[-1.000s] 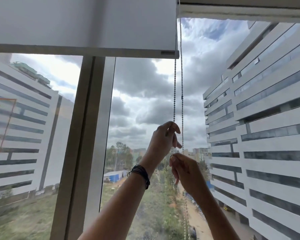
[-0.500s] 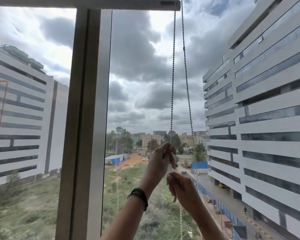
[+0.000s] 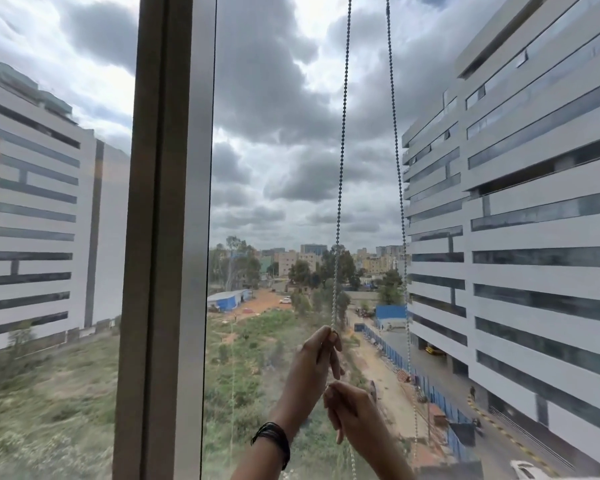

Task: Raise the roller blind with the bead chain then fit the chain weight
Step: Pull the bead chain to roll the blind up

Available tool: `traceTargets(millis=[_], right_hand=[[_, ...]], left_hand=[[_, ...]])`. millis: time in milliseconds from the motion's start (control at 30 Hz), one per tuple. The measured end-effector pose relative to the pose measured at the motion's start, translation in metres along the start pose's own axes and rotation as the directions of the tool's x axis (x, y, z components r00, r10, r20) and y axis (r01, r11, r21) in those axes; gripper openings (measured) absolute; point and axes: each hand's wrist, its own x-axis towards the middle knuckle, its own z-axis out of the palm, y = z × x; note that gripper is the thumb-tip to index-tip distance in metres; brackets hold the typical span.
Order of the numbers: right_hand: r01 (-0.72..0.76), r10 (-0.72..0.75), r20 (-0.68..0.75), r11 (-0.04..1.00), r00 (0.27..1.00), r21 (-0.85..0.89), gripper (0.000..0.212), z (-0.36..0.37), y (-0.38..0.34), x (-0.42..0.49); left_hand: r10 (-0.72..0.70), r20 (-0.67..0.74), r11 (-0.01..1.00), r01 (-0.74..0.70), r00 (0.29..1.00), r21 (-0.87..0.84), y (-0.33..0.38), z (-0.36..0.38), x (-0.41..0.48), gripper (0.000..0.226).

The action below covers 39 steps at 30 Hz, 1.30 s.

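Note:
Two strands of a silver bead chain (image 3: 341, 168) hang down in front of the window glass. My left hand (image 3: 314, 368), with dark bands on its wrist, pinches the left strand between thumb and fingertips. Just below it, my right hand (image 3: 352, 412) is closed around the same strand. The right strand (image 3: 397, 188) hangs free, apart from both hands. The roller blind is out of the frame above. No chain weight is visible.
A wide grey window mullion (image 3: 167, 237) stands left of the chain. Through the glass are office buildings (image 3: 534, 202) on both sides, cloudy sky and open ground far below.
The view has tilted downward, so the blind's bottom bar has left the top of the frame. Both hands have come lower along the left strand, still gripping it.

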Motion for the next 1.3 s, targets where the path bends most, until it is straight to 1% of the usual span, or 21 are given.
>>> traceTargets(millis=[167, 333, 400, 467, 533, 567, 633, 700, 767, 833, 900, 1033, 1100, 1200, 1300], right_hand=[[-0.065, 0.068, 0.062, 0.997, 0.996, -0.038, 0.03, 0.01, 0.022, -0.024], [-0.156, 0.16, 0.104, 0.987, 0.982, -0.04, 0.037, 0.013, 0.026, -0.045], [-0.19, 0.194, 0.121, 0.981, 0.973, -0.042, 0.034, 0.01, 0.022, -0.046], [-0.203, 0.212, 0.137, 0.976, 0.968, -0.079, 0.03, 0.005, 0.015, -0.043], [-0.226, 0.237, 0.114, 0.969, 0.965, -0.103, 0.024, -0.001, 0.003, -0.037], [-0.229, 0.236, 0.072, 0.969, 0.969, -0.087, 0.023, -0.005, -0.005, -0.033], [-0.186, 0.185, -0.047, 0.982, 0.982, -0.024, 0.025, -0.011, -0.023, -0.021], [-0.116, 0.126, -0.126, 0.99, 0.984, 0.08, 0.026, -0.013, -0.047, -0.007], [-0.05, 0.075, -0.145, 0.984, 0.987, 0.171, 0.026, -0.012, -0.075, 0.01], [0.009, 0.021, -0.136, 0.976, 0.991, 0.216, 0.025, -0.009, -0.105, 0.027], [0.073, -0.036, -0.163, 0.971, 0.986, 0.229, 0.028, -0.008, -0.131, 0.044], [0.16, -0.082, -0.311, 0.959, 0.947, 0.232, 0.025, -0.012, -0.164, 0.071], [0.182, -0.099, -0.329, 0.956, 0.939, 0.232, 0.026, -0.01, -0.169, 0.076], [0.235, -0.141, -0.359, 0.943, 0.923, 0.235, 0.034, -0.002, -0.167, 0.073], [0.26, -0.153, -0.375, 0.932, 0.914, 0.254, 0.035, 0.001, -0.16, 0.064]], left_hand=[[-0.083, 0.038, 0.995, 0.08, 0.996, 0.067, -0.027, 0.006, -0.033, 0.03], [-0.098, 0.081, 0.991, 0.09, 0.992, 0.096, -0.03, 0.01, -0.052, 0.026], [-0.097, 0.087, 0.991, 0.089, 0.991, 0.098, -0.03, 0.01, -0.054, 0.029], [-0.093, 0.075, 0.991, 0.084, 0.993, 0.106, -0.03, 0.009, -0.055, 0.031], [-0.078, 0.052, 0.99, 0.071, 0.996, 0.119, -0.028, 0.004, -0.056, 0.03], [-0.069, 0.045, 0.991, 0.064, 0.997, 0.116, -0.028, 0.002, -0.057, 0.028], [-0.06, 0.048, 0.994, 0.055, 0.997, 0.092, -0.027, -0.002, -0.059, 0.026], [-0.05, 0.049, 0.996, 0.046, 0.998, 0.077, -0.028, -0.004, -0.059, 0.028], [-0.035, 0.06, 0.996, 0.03, 0.998, 0.088, -0.029, -0.007, -0.06, 0.03], [-0.023, 0.092, 0.995, 0.013, 0.995, 0.102, -0.026, -0.009, -0.062, 0.028], [-0.012, 0.114, 0.993, -0.002, 0.993, 0.119, -0.021, -0.012, -0.062, 0.027], [-0.001, 0.129, 0.991, -0.016, 0.992, 0.132, -0.021, -0.022, -0.064, 0.027], [0.011, 0.12, 0.991, -0.027, 0.993, 0.133, -0.022, -0.027, -0.068, 0.028], [0.031, 0.114, 0.99, -0.047, 0.993, 0.134, -0.019, -0.029, -0.072, 0.027], [0.04, 0.139, 0.987, -0.061, 0.989, 0.146, -0.02, -0.028, -0.08, 0.027]])
